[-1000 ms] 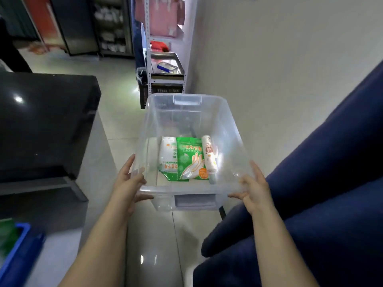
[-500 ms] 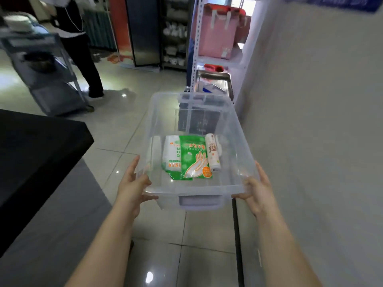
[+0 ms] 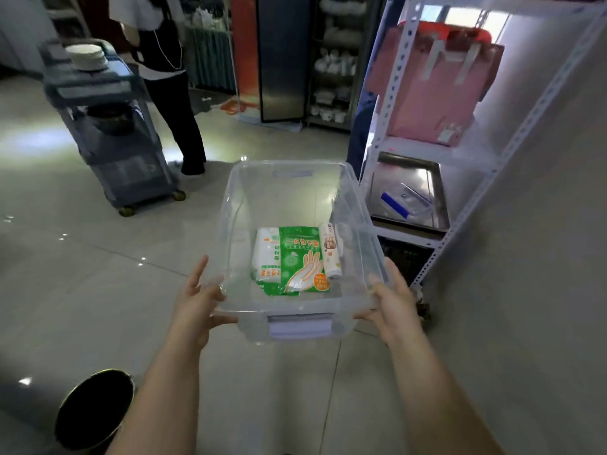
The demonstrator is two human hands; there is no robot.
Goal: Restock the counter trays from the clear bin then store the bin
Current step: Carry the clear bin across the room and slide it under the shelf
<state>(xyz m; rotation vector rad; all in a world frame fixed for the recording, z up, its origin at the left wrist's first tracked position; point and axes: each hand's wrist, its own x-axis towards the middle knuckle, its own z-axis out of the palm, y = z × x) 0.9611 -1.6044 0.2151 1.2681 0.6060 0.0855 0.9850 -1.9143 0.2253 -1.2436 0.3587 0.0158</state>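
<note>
Clear rectangular plastic bin (image 3: 297, 205) carried at waist height over tiled floor, left hand (image 3: 197, 305) and right hand (image 3: 392, 307) clamped on near corners of rim. Green glove packet (image 3: 300, 259), white packet (image 3: 267, 256), slim roll (image 3: 330, 249) inside. Black tabletop gone from view since a second ago; white slotted metal shelf rack (image 3: 423, 152) now close at right. Likely storing stage, though bin not emptied.

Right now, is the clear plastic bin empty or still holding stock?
Still holding stock: the clear plastic bin carries a green glove packet, a white packet and a white roll.
</note>
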